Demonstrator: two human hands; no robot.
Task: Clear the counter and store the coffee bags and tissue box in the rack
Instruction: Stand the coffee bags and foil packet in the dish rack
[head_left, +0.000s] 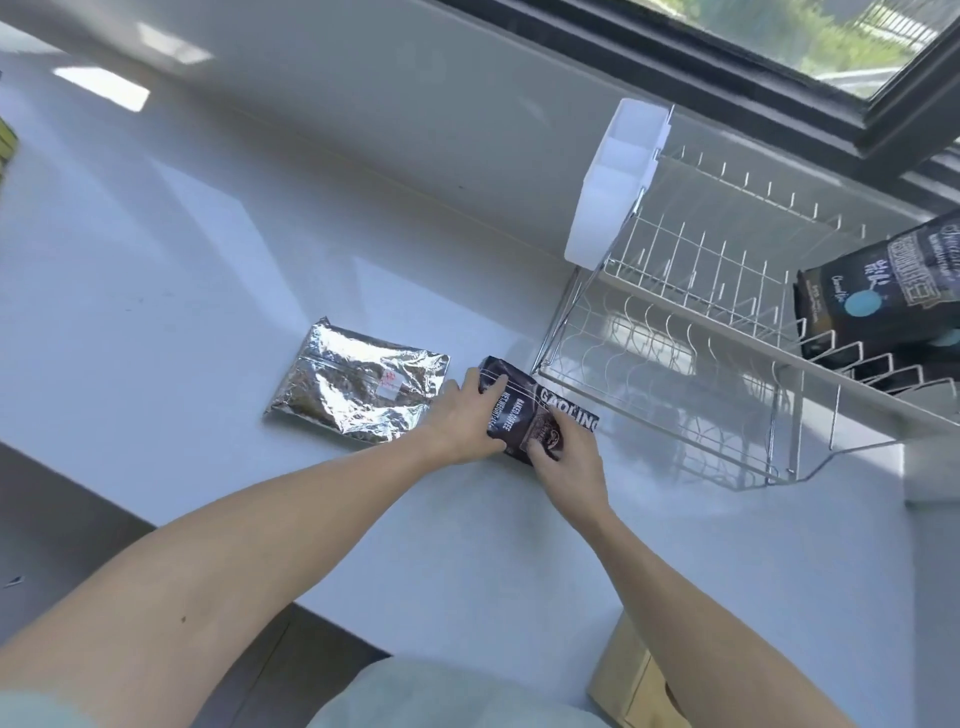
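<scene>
A silver foil bag (358, 383) lies flat on the table (208, 312). Right of it, the left hand (460, 418) and right hand (566, 457) close their fingers on a dark coffee bag (524, 410) beside the wire rack (701, 364), where another black bag (883, 291) sits. Soft and crinkly, probably slippery, it looks best gripped at both sides.

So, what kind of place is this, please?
Probably a home kitchen: a pale counter under a window, with a wire dish rack and coffee bags on it.

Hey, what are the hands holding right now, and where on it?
Both hands grip the dark coffee bag on the counter: the left hand on its left side, the right hand on its lower right end.
</scene>
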